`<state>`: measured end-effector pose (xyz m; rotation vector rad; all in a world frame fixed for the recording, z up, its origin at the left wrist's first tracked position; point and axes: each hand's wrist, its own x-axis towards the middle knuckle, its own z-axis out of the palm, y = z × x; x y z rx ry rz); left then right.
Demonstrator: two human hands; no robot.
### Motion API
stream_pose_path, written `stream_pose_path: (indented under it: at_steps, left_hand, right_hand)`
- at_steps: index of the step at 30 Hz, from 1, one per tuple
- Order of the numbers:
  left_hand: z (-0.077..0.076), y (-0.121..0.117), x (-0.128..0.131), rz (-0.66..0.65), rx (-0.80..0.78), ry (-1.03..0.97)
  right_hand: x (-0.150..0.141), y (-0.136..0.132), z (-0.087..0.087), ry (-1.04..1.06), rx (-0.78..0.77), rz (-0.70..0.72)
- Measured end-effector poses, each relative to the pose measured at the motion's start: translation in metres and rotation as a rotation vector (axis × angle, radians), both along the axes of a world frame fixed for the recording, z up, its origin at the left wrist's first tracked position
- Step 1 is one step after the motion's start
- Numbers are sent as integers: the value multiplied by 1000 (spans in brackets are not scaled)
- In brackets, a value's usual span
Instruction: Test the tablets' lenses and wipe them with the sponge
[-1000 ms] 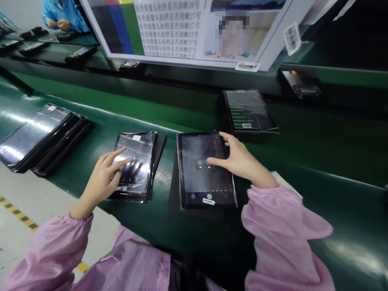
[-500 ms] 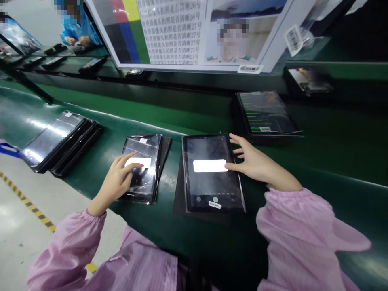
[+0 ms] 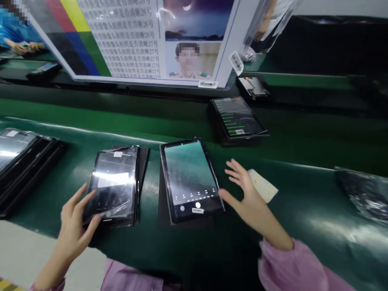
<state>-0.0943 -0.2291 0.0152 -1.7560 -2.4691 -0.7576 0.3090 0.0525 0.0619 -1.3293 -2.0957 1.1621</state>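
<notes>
Grip nil both sides: left hand (image 3: 72,226) loosely open over left tablet (image 3: 112,192) at 8 o'clock, white box (image 3: 113,180) apparently left to clear; right hand (image 3: 247,198) spread at 4 o'clock beside right tablet (image 3: 190,182) at 6, camera-style view (image 3: 188,167) already up; green-barred tablet (image 3: 239,117) beyond, 2 o'clock.

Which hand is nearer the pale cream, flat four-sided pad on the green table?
Right: the right hand is immediately left of the pad in view; the left hand is farther off, at the black rectangular tablet showing a white panel.
</notes>
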Motion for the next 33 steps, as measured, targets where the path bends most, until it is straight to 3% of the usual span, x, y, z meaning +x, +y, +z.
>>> stream_pose_path:
  at_steps: [4,8,12,16,20,26,30,33]
  left_hand:
    - [-24,-23,-7,-4,26,50]
    - [-33,-19,-12,11,57,57]
    - [-36,-7,-22,66,79,16]
    - [-45,16,-46,121,152,-9]
    - [-54,74,-80,164,203,-122]
    - [-48,198,-113,105,246,-265]
    - [-47,262,-118,140,274,-285]
    - [-48,285,-117,153,299,-279]
  right_hand:
    - [19,-59,-35,38,41,-47]
    - [3,-86,-50,-122,144,-7]
    - [-25,-74,-51,-189,245,-53]
    - [-62,-35,-49,-143,309,-87]
    - [-106,23,-51,-73,462,-114]
    - [-148,100,-59,-166,619,-186]
    - [-156,119,-65,-172,646,-232]
    - [-151,118,-66,-189,681,-257]
